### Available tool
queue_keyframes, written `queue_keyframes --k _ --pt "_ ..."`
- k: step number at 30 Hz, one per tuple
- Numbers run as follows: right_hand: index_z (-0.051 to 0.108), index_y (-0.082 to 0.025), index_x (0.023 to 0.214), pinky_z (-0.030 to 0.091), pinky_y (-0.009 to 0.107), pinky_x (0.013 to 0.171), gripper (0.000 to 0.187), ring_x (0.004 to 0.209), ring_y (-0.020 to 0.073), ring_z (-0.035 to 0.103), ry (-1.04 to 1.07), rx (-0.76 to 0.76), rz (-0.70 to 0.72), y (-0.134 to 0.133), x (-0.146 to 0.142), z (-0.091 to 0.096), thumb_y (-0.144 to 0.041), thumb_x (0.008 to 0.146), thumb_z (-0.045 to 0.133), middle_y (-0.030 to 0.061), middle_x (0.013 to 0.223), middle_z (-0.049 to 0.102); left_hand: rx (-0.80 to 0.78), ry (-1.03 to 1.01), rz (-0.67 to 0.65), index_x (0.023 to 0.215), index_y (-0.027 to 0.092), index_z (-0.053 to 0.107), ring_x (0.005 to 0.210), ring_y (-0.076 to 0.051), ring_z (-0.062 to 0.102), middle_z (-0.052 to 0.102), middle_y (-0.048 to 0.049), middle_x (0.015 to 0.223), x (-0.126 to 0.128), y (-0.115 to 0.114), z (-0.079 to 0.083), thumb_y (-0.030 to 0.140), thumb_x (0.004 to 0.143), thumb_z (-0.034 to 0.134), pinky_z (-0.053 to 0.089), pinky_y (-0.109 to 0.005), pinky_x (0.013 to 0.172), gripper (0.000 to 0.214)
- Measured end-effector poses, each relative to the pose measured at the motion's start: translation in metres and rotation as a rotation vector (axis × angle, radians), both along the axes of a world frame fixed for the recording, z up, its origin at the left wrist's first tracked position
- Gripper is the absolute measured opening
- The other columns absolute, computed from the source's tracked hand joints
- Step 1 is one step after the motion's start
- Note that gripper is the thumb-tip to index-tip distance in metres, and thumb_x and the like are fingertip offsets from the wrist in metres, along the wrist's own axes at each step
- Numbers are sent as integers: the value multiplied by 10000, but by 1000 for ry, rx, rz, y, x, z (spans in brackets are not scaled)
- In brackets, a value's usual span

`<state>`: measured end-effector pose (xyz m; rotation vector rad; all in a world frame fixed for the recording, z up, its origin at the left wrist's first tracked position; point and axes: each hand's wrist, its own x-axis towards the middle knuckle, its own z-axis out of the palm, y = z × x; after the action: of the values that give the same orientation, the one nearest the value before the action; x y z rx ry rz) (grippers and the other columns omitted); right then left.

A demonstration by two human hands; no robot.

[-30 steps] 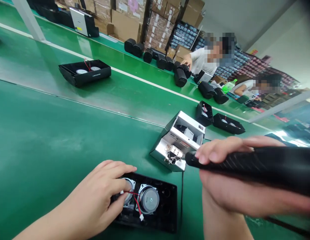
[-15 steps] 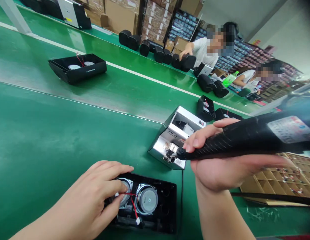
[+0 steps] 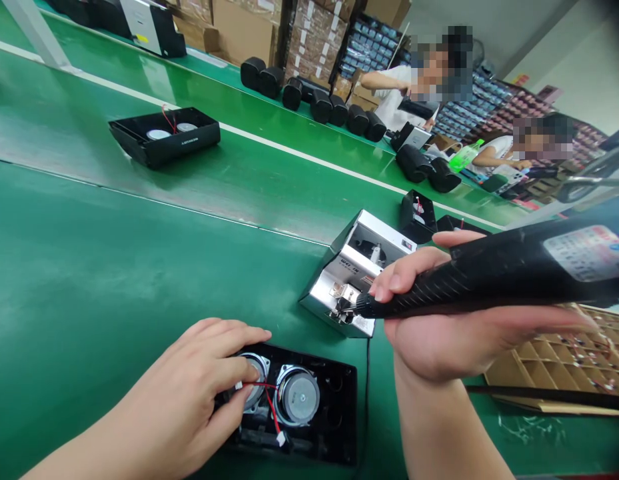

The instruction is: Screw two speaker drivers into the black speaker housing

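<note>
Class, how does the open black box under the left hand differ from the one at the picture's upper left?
The near box has the left hand over its left end; the far box has no hand on it. The near box shows mostly its inside, seen from above; the far box also shows a long outer wall with pale print. Both are black and open, with two round speaker drivers and red wires inside.

l hand, r hand bare — forearms likewise

Green bench beneath speaker housing, silver machine
</note>
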<state>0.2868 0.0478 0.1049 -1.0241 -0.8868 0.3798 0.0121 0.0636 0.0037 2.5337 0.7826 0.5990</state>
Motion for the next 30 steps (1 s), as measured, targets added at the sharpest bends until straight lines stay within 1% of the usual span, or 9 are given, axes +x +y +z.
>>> queue_keyframes --k 2,8,14,18,21,26,30 --pt "683 -253 978 480 269 387 727 389 170 572 8 4 5 1 0 0 -961 840 771 -69 535 671 -32 -15 34 1024 363 808 1345 -245 679 767 76 1512 1 -3 1 238 1085 512 513 -489 1180 327" --pt "694 -257 969 473 279 388 708 401 180 583 3 26 29 1 1 -3 -950 856 776 -66 555 677 -40 -19 32 1016 364 809 1344 -250 677 772 77 1502 2 -4 1 241 1079 526 507 -480 1171 316" --pt "680 -250 973 476 274 378 714 382 173 572 3 9 11 0 -1 3 -950 857 759 -71 523 659 -57 -8 33 1017 369 806 1362 -247 658 763 93 1515 1 -3 0 239 1077 524 507 -479 1174 316" --pt "678 -261 955 479 284 384 708 396 177 579 -5 26 38 1 1 -1 -960 864 754 -69 554 672 -51 -8 29 1019 366 812 1349 -262 673 771 72 1506 1 -3 1 247 1081 526 517 -494 1170 316" --pt "694 -260 983 483 285 399 717 416 180 595 4 29 53 1 4 -5 -967 873 745 -65 581 692 -52 -4 37 1017 364 813 1346 -264 676 773 72 1504 2 -3 2 255 1081 532 526 -488 1165 309" --pt "695 -245 1012 473 275 388 736 399 180 589 11 5 17 1 3 -2 -956 845 778 -66 545 683 -50 -8 28 1010 359 813 1337 -246 684 780 75 1495 2 -3 2 234 1073 523 511 -477 1177 323" --pt "686 -248 1001 472 270 387 721 400 176 589 13 19 28 1 3 -2 -954 870 755 -66 556 685 -49 -2 29 1014 351 824 1329 -257 694 783 51 1492 2 -2 3 233 1061 551 530 -471 1167 301"
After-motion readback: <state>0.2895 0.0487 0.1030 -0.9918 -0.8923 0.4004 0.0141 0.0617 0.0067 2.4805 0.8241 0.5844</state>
